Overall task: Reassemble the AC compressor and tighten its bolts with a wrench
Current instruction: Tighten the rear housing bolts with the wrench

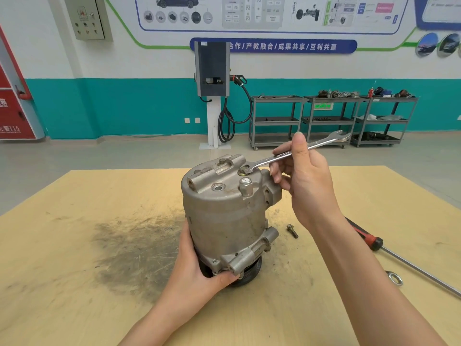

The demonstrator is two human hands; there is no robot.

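A grey metal AC compressor (224, 211) stands on end on the wooden table (74, 258), its black pulley at the bottom. My left hand (197, 268) grips its lower left side near the pulley. My right hand (304, 178) holds a silver combination wrench (282, 156) by the middle of its shaft. The wrench's near end sits on a bolt (244, 170) on the compressor's top face; its open jaw points up and to the right. A loose bolt (292, 231) lies on the table right of the compressor.
A red-and-black-handled screwdriver (374, 243) with a long shaft lies at the right. The ring end of another wrench (395, 278) lies beside it. A dark grease smear (132, 248) covers the table left of the compressor. Carts and a charger stand by the far wall.
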